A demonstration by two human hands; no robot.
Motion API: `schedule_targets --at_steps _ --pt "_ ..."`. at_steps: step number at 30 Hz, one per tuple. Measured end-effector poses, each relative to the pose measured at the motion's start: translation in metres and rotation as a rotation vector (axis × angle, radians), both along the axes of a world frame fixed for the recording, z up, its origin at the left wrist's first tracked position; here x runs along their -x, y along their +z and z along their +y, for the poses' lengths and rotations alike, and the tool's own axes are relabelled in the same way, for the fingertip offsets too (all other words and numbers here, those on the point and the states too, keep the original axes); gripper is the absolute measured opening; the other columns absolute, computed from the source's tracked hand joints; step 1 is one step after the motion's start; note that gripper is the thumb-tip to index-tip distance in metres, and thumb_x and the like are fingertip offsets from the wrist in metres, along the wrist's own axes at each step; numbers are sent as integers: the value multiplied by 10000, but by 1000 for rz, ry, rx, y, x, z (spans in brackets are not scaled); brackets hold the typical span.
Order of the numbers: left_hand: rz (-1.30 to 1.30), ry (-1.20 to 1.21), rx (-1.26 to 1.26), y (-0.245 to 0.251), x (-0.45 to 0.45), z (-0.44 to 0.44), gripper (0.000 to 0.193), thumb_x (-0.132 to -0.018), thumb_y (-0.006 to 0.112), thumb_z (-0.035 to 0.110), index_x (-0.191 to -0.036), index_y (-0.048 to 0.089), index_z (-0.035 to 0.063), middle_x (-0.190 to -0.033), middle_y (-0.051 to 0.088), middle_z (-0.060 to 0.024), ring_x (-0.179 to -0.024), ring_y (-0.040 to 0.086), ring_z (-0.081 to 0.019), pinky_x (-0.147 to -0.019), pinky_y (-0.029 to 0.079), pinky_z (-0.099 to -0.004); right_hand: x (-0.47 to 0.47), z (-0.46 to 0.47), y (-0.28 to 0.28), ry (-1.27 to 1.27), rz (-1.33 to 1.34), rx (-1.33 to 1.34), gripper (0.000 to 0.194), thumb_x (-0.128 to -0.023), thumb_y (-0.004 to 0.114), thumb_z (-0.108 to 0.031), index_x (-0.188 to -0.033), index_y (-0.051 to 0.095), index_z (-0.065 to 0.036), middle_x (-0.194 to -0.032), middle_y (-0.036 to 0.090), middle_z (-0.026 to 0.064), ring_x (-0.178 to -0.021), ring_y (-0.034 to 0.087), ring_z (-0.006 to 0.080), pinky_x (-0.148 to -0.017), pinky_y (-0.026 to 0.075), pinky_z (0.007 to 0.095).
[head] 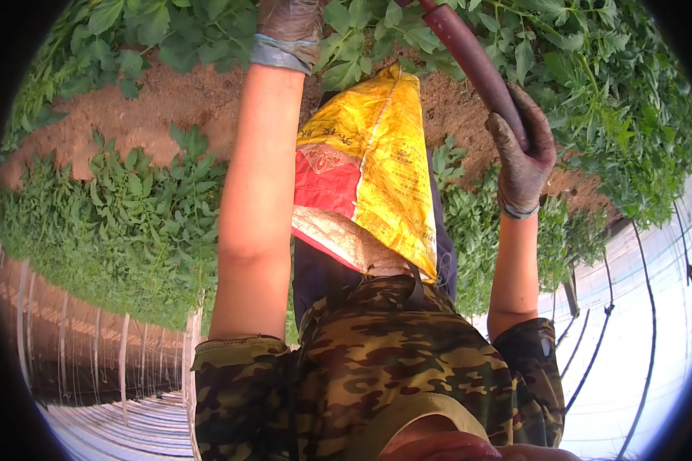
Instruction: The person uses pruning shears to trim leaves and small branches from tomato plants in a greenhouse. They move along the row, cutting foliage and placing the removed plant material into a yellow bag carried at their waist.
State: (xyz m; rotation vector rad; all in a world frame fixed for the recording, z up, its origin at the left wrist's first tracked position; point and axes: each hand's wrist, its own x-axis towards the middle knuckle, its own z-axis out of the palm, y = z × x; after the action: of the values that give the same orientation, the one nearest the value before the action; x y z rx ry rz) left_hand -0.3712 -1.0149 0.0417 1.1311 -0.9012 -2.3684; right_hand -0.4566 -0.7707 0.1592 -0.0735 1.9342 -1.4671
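My right hand (pixel 525 152), in a soiled thin glove, is wrapped around a thick dark-red curved handle (pixel 467 57). The handle runs up and leftward to a thinner red part at the top edge, where the rest is cut off. My left hand (pixel 290 26), also in a soiled glove with a bluish rolled cuff, reaches among green leaves at the top edge. Its fingers lie beyond the frame, so what they touch is hidden. Between my arms a yellow and red woven plastic sack (pixel 395 155) with printed writing hangs from my waist like an apron.
Leafy plants, apparently tomato (pixel 144 230), grow in rows on both sides, with more foliage (pixel 605 98) close to my right hand. Bare brown soil (pixel 167 109) shows between rows. Upright poles or strings (pixel 124 363) stand at left; pale sheeting with dark cords (pixel 628 322) rises at right.
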Motion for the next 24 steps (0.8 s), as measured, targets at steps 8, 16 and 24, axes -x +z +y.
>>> schedule_targets --at_steps 8,16,24 --pt "84 -13 -47 2 0 5 245 -733 575 21 -976 542 17 -860 589 -60 -793 580 -163 -765 488 -305 1 8 -4 49 61 0 393 -701 629 34 -1073 502 19 -1093 517 115 -985 500 166 -840 427 275" --pt "42 15 -7 -10 -7 15 256 -736 578 36 -988 541 22 -862 589 -51 -785 576 -144 -741 479 -274 -1 8 -8 46 55 22 399 -702 630 21 -1080 503 9 -1102 516 120 -976 511 178 -803 449 278" --pt "-30 -106 -29 -11 -17 27 282 -725 594 25 -998 525 46 -910 574 -42 -825 563 -127 -758 460 -250 -2 23 3 -37 24 -34 386 -699 634 29 -1063 507 15 -1081 523 116 -975 510 173 -829 436 286"
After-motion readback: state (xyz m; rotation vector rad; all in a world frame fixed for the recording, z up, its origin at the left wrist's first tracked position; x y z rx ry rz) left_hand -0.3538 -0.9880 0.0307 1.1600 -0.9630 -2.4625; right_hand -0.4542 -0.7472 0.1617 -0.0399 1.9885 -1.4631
